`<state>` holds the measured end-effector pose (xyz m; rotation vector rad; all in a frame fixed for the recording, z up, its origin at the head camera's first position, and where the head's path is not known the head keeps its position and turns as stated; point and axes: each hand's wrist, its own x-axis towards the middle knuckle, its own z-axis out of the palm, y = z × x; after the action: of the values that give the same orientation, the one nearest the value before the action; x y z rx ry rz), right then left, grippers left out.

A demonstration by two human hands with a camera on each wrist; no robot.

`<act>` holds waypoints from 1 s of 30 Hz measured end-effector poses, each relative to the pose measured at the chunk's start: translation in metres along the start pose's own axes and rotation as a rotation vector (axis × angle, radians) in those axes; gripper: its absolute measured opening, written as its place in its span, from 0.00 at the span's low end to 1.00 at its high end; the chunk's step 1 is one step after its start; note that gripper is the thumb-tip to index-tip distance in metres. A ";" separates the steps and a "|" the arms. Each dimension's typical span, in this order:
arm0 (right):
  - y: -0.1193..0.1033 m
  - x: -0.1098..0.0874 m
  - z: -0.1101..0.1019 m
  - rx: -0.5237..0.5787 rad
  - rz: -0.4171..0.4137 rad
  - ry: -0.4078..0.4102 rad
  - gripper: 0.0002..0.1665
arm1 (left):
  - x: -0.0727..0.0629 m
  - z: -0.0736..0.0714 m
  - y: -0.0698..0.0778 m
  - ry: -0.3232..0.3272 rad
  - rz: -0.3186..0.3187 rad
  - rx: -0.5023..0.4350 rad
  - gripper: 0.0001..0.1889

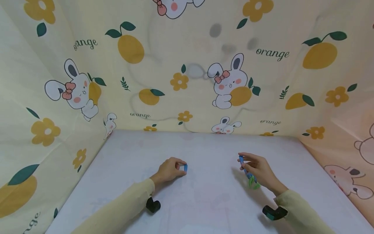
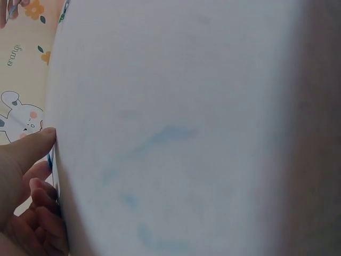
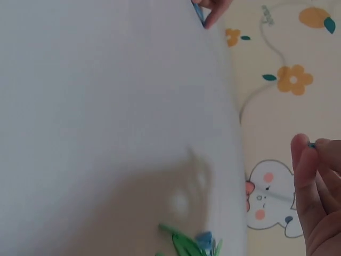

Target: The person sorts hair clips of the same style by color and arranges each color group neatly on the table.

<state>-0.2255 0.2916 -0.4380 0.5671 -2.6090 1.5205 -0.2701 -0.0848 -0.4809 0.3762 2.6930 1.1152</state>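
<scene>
Over the white table my left hand (image 1: pixel 168 169) pinches a short blue piece (image 1: pixel 185 167) between thumb and index finger. Most of that piece stays hidden in the left wrist view, where only the left fingers (image 2: pixel 41 141) and a blue sliver show. To the right, my right hand (image 1: pixel 261 167) holds the upper end of a long, narrow blue strip (image 1: pixel 247 174) with thumb and fingertips. Green leaf-like loops (image 1: pixel 253 183) hang at its lower end, below the palm. These green loops (image 3: pixel 186 244) also show at the bottom of the right wrist view. The two hands are well apart.
The white tabletop (image 1: pixel 204 195) stretches under both hands. A cream cloth (image 1: pixel 187 65) printed with rabbits and oranges hangs behind it and along both sides. Dark devices are strapped at the left wrist (image 1: pixel 153 205) and the right wrist (image 1: pixel 274 213).
</scene>
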 end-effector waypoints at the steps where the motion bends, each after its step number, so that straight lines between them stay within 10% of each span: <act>1: 0.000 0.001 0.001 0.017 0.031 -0.005 0.27 | 0.000 0.000 0.000 0.000 -0.003 -0.001 0.21; 30: 0.002 0.034 0.068 0.074 0.164 -0.133 0.28 | 0.002 0.001 0.000 0.008 -0.008 -0.013 0.20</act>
<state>-0.2488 0.2251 -0.4658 0.4871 -2.7705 1.6879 -0.2720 -0.0837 -0.4816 0.3600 2.6902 1.1334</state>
